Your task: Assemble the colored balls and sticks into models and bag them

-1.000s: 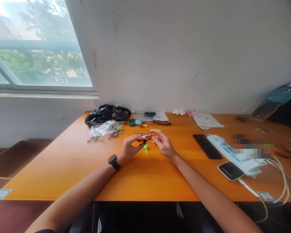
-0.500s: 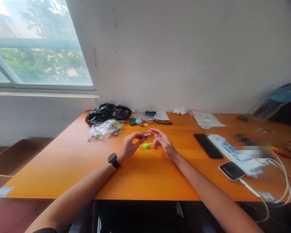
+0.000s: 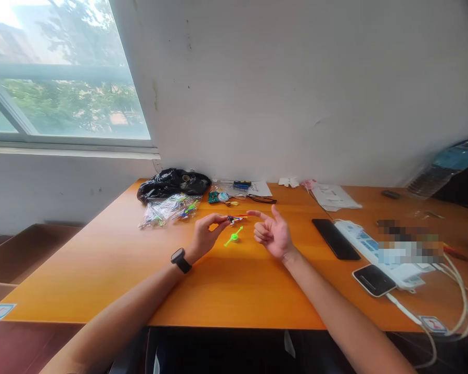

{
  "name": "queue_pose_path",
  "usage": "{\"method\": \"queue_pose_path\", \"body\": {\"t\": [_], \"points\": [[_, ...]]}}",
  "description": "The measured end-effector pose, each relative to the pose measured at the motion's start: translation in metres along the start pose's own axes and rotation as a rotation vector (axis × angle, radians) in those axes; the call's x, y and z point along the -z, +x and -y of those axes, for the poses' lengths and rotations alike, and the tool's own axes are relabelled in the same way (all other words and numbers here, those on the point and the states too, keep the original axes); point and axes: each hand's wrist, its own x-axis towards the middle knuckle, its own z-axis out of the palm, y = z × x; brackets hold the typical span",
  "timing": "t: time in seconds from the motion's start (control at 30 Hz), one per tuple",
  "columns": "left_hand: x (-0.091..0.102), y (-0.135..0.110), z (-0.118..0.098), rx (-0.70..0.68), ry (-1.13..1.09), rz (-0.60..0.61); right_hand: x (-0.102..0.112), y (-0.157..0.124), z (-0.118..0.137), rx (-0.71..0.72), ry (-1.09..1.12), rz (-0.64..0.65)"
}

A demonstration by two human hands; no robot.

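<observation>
Two bare hands hovered over the middle of the orange table (image 3: 101, 270). The left hand (image 3: 206, 236), a dark watch (image 3: 180, 259) on its wrist, had thumb and forefinger pinched on a small toy piece with thin red and blue sticks (image 3: 236, 218), held just above the tabletop. The right hand (image 3: 273, 234) was near it but not touching: forefinger stretched toward the sticks, thumb raised, the other fingers curled in, holding nothing. Between and slightly below the two hands a bright green piece with a short stem (image 3: 234, 238) lay on the wood, apart from both.

Farther back, toward the white wall, sat a clear bag of colourful parts (image 3: 167, 209) and, just behind it, a crumpled black plastic bag (image 3: 171, 182). A small green and white object (image 3: 218, 197) and a sheet of paper (image 3: 259, 187) lay near the wall. To the right, a dark phone (image 3: 335, 238) lay flat beside a white power strip (image 3: 370, 246), with a second phone (image 3: 373, 280) nearer the table's front edge and a pale cable (image 3: 458, 291) looping off that corner. Part of what lay on the strip was blurred, and I could not tell what it was.
</observation>
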Motion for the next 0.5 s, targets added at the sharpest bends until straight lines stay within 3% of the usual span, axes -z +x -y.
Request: {"method": "queue_pose_path", "body": {"t": [0.17,0.5], "points": [[-0.001,-0.001,0.001,0.011,0.0,-0.014,0.005,0.005,0.002,0.067,0.012,-0.08],[0.012,-0.001,0.001,0.128,0.026,0.038,0.006,0.008,-0.002,0.055,0.008,-0.078]]}}
